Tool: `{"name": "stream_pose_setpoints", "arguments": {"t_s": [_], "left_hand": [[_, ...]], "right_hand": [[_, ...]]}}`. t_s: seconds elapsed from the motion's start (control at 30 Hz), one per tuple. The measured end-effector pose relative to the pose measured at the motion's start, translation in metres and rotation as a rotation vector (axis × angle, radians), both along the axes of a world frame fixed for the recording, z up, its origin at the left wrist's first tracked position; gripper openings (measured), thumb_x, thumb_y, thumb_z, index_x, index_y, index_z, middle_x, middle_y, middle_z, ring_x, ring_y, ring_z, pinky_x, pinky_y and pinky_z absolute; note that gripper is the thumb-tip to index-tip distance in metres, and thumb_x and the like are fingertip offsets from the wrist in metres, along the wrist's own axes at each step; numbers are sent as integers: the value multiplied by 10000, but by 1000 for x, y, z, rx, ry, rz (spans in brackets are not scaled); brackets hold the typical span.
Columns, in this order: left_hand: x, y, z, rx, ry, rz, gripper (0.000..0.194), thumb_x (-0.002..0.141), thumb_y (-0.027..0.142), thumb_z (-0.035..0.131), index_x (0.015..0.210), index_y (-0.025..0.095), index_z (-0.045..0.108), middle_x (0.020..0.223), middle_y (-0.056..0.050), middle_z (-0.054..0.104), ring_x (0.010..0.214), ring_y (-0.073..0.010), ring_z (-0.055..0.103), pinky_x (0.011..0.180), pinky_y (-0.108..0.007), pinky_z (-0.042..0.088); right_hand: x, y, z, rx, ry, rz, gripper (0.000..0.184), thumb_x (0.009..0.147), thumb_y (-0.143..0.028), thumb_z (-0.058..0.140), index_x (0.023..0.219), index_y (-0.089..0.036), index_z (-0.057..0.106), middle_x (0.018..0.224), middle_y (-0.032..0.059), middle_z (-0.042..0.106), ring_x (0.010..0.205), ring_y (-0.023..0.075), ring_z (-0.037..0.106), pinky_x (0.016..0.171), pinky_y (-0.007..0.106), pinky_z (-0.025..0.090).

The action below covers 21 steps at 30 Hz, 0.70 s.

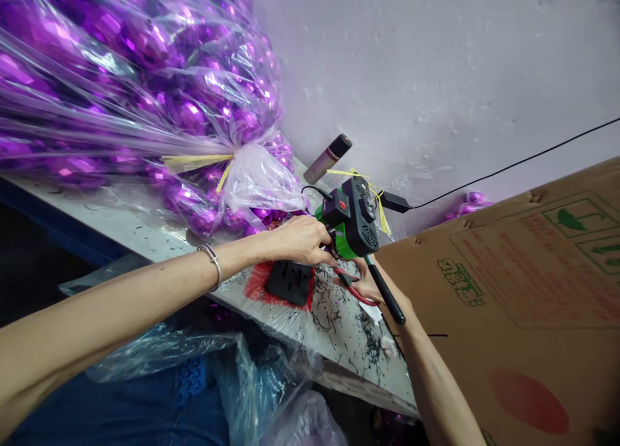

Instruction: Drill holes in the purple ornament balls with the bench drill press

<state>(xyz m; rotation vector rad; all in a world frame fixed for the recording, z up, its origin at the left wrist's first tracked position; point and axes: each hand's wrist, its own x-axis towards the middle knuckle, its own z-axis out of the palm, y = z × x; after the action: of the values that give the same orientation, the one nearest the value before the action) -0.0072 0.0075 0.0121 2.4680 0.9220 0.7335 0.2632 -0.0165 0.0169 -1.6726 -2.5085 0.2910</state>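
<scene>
Head view: red-handled scissors (362, 297) sit within the right fingers (357, 286), probably light, stiff and best held by the handles; beside the green-and-black machine (349, 223), the left fingers' (323, 258) grip cannot be told.

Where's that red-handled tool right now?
In the head view, right of centre: the red-handled tool is in the right hand, just below the green-and-black device.

Tight spot tbh: bagged purple baubles (188, 113) crowd the left, cardboard box (508, 297) walls off the right, green-and-black machine (357, 220) blocks the middle. Open gap's low, over the scrap-littered tabletop (336, 343).
</scene>
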Motion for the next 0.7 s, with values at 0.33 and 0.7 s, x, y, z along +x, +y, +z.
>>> {"name": "stream_pose_setpoints", "arguments": {"t_s": [0.33,0.7], "left_hand": [[2,0,-2,-2,-13,12,335,852,510,713,770,195,791,670,-35,721,647,-187,654,580,-276,344],[1,0,0,-24,-8,1,321,846,492,729,796,184,799,701,-41,733,645,-179,643,574,-276,315]], "right_hand": [[-43,-62,-9,-104,-106,-284,676,792,-492,699,1398,-222,574,859,44,707,745,239,639,689,351,501],[-11,-4,12,2,-125,54,335,778,-448,700,1035,-234,709,1016,69,697,967,272,631,904,412,509]]}}
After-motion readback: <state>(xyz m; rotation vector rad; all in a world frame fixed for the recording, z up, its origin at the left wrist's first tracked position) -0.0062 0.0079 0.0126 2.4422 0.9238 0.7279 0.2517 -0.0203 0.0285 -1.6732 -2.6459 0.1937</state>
